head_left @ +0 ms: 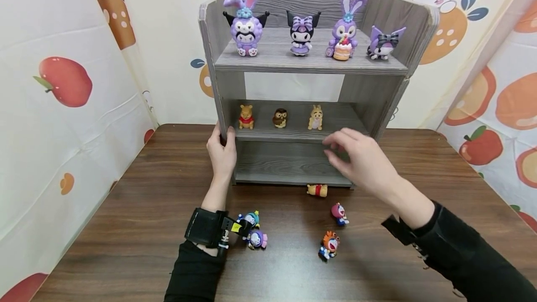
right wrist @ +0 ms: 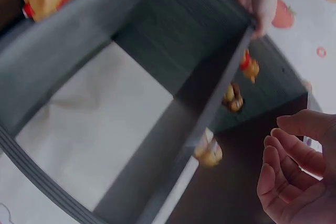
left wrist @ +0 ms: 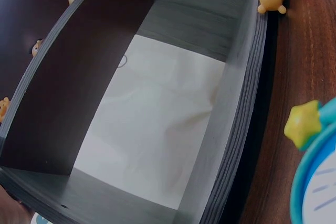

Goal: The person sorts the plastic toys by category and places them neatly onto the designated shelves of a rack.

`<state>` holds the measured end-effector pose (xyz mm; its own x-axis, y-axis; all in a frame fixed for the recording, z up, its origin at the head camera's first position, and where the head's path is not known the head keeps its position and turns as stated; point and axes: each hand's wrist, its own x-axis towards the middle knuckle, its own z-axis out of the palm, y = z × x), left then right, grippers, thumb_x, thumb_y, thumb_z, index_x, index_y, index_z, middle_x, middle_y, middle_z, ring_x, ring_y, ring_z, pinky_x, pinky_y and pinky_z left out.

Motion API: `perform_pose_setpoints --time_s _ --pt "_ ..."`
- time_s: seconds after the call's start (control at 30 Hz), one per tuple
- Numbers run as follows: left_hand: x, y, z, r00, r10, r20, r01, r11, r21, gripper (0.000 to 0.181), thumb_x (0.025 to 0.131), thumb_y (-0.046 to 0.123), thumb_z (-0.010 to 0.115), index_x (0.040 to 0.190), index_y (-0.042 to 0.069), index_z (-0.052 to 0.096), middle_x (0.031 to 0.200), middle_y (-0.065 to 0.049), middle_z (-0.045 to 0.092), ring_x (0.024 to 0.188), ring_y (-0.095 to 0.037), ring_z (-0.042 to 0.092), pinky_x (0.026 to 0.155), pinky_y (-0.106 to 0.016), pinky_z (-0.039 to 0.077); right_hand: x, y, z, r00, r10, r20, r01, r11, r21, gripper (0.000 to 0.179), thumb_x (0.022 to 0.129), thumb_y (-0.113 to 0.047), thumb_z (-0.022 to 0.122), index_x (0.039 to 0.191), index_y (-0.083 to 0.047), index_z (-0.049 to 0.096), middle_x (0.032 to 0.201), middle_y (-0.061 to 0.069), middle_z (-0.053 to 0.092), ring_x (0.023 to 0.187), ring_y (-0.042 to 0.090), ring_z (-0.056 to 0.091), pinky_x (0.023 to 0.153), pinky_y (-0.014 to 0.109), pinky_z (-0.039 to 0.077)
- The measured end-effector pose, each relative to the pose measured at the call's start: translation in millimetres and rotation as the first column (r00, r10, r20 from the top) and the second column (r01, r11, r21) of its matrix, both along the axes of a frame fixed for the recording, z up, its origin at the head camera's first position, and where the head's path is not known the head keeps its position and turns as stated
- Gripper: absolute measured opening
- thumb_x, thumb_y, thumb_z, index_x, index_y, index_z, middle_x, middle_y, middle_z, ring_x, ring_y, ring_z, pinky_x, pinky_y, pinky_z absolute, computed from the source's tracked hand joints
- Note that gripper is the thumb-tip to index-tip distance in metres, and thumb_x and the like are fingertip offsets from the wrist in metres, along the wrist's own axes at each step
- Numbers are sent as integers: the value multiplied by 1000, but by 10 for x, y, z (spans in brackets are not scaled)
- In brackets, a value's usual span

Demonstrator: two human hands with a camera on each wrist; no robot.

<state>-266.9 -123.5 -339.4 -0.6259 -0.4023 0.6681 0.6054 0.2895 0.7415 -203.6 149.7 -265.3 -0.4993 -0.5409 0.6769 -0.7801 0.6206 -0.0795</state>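
My left hand [head_left: 222, 155] grips the left side panel of a grey wooden display shelf [head_left: 268, 65], with the thumb on the near side and the other fingers partly hidden behind the panel. My right hand [head_left: 362, 160] hovers at the right front of the middle board, its fingers loosely bent and nothing between them, as the right wrist view also shows. Nearest to it on that board stands a yellow rabbit figurine [head_left: 316, 118]. An owl figurine [head_left: 279, 118] and a bear figurine in a red shirt [head_left: 246, 117] stand further left in the same row.
Several purple figurines [head_left: 301, 35] stand along the top board. On the table [head_left: 147, 227], a yellow-and-red figurine [head_left: 317, 190] lies before the shelf. Nearer are a pink-hooded figurine [head_left: 339, 214], an orange-maned one [head_left: 329, 246] and, by my left wrist, a purple one [head_left: 256, 239] beside a teal one [head_left: 252, 218].
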Motion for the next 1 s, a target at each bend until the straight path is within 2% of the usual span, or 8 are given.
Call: perform_pose_setpoints --time_s 0.13,0.27,0.5,0.73,0.83,1.0 --pt "3 6 7 1000 10 2 -10 1000 1 24 86 5 48 105 -2 60 67 -12 51 55 -12 38 51 -24 31 48 -16 -210 999 8 45 -11 998 60 17 71 1 68 86 -4 61 78 1 57 70 12 54 59 28 45" --pt "2 11 10 1000 15 -6 -15 1000 -6 24 86 6 47 105 -2 59 66 -12 51 55 -12 38 51 -24 31 51 -23 -421 992 -11 129 -6 992 128 18 71 -1 69 87 -5 61 80 1 57 71 13 55 60 29 46" --pt "2 13 9 1000 14 -9 -14 1000 -4 26 85 5 48 108 -2 59 69 -12 54 58 -12 42 54 -23 35 -29 0 -696 951 -76 301 9 976 218 13 74 -4 67 86 -6 61 83 2 58 70 14 56 57 26 45" --pt "-5 8 1 1000 14 -10 -15 1000 -7 25 86 5 48 107 -2 60 73 -14 57 62 -12 46 56 -23 37 -192 80 -853 902 -123 413 2 959 282 15 76 -8 68 88 -3 63 86 6 61 73 18 58 59 28 46" --pt "6 8 8 1000 8 -4 -8 1000 -6 26 86 3 48 109 -2 59 74 -16 58 63 -14 46 58 -23 37 -265 112 -896 892 -126 434 -8 956 294 17 75 -9 69 90 -2 63 87 7 62 77 21 58 63 32 47" --pt "152 62 140 1000 4 -2 -4 1000 -4 29 84 -3 46 111 -9 55 84 -25 59 69 -18 48 63 -23 38 -342 104 -953 879 -139 456 -20 945 327 20 73 -11 71 89 -1 63 87 8 62 80 21 58 66 34 46"
